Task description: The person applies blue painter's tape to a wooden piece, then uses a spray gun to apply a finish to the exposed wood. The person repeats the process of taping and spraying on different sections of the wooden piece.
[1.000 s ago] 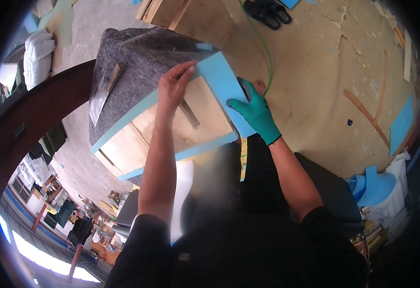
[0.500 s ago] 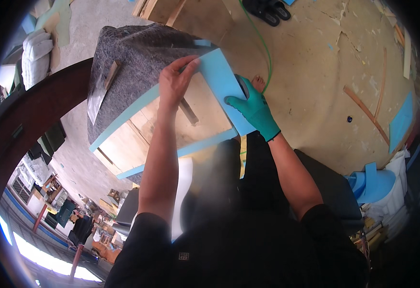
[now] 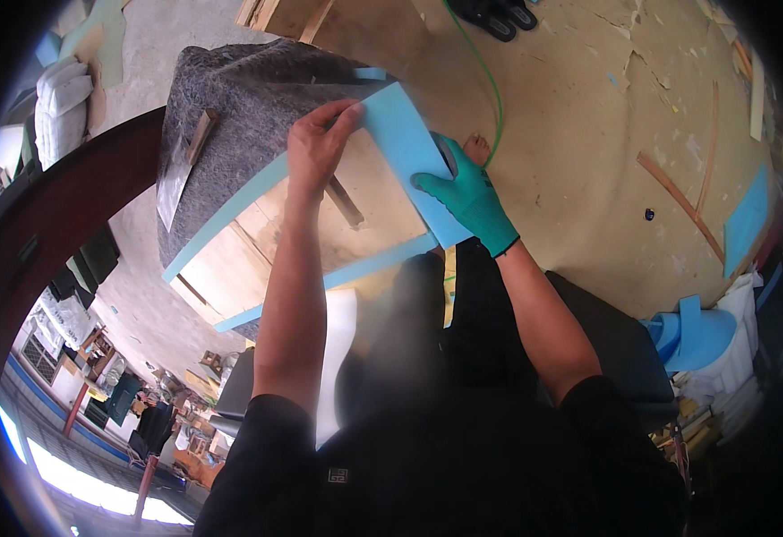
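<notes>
A flat blue foam strip (image 3: 406,143) lies across the right end of a wooden furniture frame (image 3: 373,192). Bare, my left hand (image 3: 318,148) pinches the strip's far left corner between thumb and fingers. My right hand (image 3: 470,197), in a green work glove, grips the strip's right edge with the thumb on top and the fingers out of sight below. Narrow blue foam edging (image 3: 369,271) runs along the frame's near and far sides. Dark grey mottled fabric (image 3: 239,98) covers the frame's far left part.
A short wood block (image 3: 201,137) rests on the fabric. A green hose (image 3: 485,76) crosses the floor beyond the frame. To the right lie thin wood strips (image 3: 673,190), a blue foam sheet (image 3: 747,219) and curled blue foam (image 3: 709,336). A dark red beam (image 3: 60,179) curves along the left.
Both hands keep their hold on the blue foam strip. The whole view has shifted slightly, with the hands, strip and frame all a little further left in the picture.
</notes>
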Available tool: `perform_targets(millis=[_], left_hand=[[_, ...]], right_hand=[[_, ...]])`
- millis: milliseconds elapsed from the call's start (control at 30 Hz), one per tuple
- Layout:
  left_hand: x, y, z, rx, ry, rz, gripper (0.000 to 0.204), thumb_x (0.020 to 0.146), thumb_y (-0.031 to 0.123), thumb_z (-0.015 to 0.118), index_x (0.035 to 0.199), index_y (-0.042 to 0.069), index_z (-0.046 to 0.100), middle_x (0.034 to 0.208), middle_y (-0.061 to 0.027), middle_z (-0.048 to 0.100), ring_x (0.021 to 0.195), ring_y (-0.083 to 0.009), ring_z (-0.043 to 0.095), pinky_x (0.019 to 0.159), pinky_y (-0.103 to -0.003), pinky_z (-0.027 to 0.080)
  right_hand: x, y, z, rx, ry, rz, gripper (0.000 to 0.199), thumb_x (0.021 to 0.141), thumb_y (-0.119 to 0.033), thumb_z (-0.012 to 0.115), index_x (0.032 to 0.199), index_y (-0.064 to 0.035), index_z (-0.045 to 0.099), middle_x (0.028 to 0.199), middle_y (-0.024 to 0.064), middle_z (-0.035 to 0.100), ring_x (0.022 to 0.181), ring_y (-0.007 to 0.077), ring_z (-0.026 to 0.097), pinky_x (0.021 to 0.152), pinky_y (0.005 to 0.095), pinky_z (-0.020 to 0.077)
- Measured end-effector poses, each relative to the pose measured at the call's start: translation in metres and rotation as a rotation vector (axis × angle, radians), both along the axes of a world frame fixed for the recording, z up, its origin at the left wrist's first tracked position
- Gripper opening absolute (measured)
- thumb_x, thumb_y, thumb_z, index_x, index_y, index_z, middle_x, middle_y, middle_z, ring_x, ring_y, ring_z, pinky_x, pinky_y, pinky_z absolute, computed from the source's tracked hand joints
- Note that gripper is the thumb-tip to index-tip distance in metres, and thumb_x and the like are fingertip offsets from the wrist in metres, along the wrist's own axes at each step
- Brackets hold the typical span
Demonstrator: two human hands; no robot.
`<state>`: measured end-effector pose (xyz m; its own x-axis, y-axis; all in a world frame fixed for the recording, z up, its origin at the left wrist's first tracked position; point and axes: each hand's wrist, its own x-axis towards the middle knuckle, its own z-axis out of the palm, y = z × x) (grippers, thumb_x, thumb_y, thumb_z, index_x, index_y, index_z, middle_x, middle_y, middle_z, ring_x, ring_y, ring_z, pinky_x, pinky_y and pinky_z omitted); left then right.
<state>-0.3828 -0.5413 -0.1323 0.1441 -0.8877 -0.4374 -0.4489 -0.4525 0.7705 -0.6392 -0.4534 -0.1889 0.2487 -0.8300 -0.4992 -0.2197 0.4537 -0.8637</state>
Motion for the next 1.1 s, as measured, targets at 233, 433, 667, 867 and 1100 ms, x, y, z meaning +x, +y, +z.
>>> perform_targets(millis=[233,433,667,867,1100], left_hand=[[0.004,0.002,-0.007,0.0,0.016,0.015,0.039,0.101,0.037,0.085,0.121,0.003,0.085,0.103,-0.0117,0.085,0.096,-0.0168,0.077,0.09,-0.032,0.059],[-0.006,-0.005,0.015,0.041,-0.126,-0.082,0.046,0.097,0.044,0.088,0.123,0.006,0.085,0.105,-0.0123,0.085,0.1,-0.0183,0.079,0.091,-0.033,0.059],[0.002,-0.002,0.008,0.081,-0.04,-0.046,0.047,0.095,0.043,0.088,0.125,0.007,0.084,0.104,-0.0115,0.085,0.097,-0.019,0.079,0.09,-0.033,0.059],[0.004,-0.002,0.004,0.027,-0.11,-0.107,0.052,0.096,0.049,0.086,0.127,0.008,0.084,0.104,-0.0115,0.085,0.096,-0.0193,0.079,0.091,-0.033,0.06],[0.008,-0.001,-0.001,0.054,-0.054,-0.104,0.049,0.096,0.048,0.086,0.13,0.012,0.084,0.105,-0.0097,0.085,0.096,-0.0166,0.079,0.091,-0.032,0.059]], right_hand=[[0.002,-0.002,0.014,-0.134,0.146,0.069,0.08,0.098,-0.043,0.086,0.163,-0.0082,0.054,0.142,0.0178,0.073,0.135,0.0284,0.067,0.13,0.0462,0.0334],[-0.003,-0.002,0.019,-0.04,0.019,0.006,0.084,0.098,-0.041,0.088,0.166,-0.008,0.05,0.141,0.0151,0.073,0.129,0.0255,0.07,0.115,0.0402,0.0513],[-0.046,0.036,0.028,0.187,-0.139,-0.09,0.082,0.1,-0.025,0.086,0.167,-0.0013,0.046,0.156,0.0158,0.059,0.138,0.024,0.064,0.115,0.0397,0.0542],[-0.062,0.084,0.012,0.442,-0.321,-0.146,0.072,0.101,-0.012,0.084,0.163,-0.0007,0.05,0.143,0.0103,0.065,0.12,0.017,0.07,0.104,0.0346,0.0608],[-0.056,0.083,0.019,0.374,-0.301,-0.209,0.059,0.103,-0.026,0.083,0.15,0.0016,0.063,0.119,0.0092,0.075,0.103,0.0192,0.076,0.094,0.0355,0.0613]])
